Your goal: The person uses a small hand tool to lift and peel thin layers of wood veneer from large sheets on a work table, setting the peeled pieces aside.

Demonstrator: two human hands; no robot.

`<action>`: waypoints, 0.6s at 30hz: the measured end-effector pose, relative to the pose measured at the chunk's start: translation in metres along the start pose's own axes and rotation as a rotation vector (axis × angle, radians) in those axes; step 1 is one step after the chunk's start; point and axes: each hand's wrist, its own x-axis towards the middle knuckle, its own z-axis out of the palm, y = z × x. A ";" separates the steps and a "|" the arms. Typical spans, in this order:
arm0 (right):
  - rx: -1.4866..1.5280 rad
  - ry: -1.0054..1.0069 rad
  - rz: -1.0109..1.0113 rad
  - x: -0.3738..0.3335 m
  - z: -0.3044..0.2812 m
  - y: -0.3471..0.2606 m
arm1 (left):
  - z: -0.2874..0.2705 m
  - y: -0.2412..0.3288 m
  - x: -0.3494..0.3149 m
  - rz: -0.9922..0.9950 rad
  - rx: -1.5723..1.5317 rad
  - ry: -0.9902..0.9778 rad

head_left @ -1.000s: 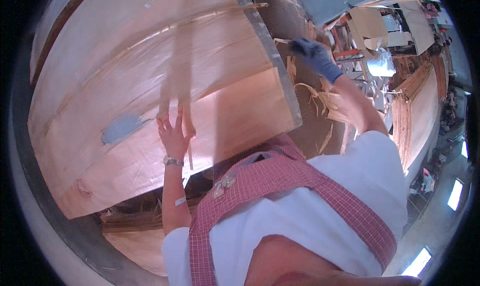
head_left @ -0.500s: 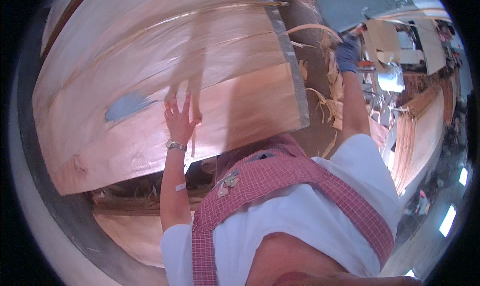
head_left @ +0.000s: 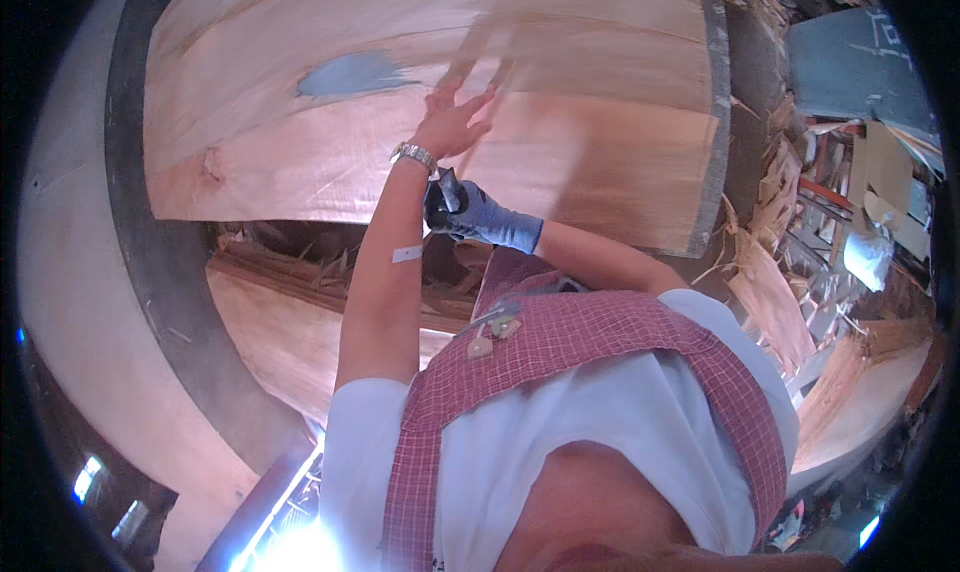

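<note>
Flat left hand (head_left: 455,122) on veneer sheet (head_left: 560,92)

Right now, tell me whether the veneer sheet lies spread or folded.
Spread: the veneer sheet lies flat and open across the table, the left hand pressed on it.

Left arm stretched up and forward, bare left hand (head_left: 455,122) flat with fingers spread, a watch on the wrist. Right arm bent across the chest, gloved right hand (head_left: 462,212) curled just below the left wrist, grip unclear from this angle.
</note>
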 end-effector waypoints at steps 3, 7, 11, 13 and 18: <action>0.093 -0.148 0.044 -0.006 0.006 0.002 | 0.000 0.004 0.004 -0.002 -0.029 -0.031; 0.068 -0.133 0.064 -0.016 0.002 -0.016 | 0.005 0.004 0.006 -0.008 -0.023 -0.011; -0.054 -0.137 -0.064 -0.023 -0.002 -0.011 | 0.003 0.001 0.010 0.004 0.023 -0.036; -0.176 -0.239 0.157 -0.036 -0.007 -0.038 | 0.008 -0.001 0.009 0.008 0.054 -0.013; -0.385 -0.336 0.210 -0.074 -0.022 -0.091 | 0.005 0.015 -0.003 -0.071 0.067 0.071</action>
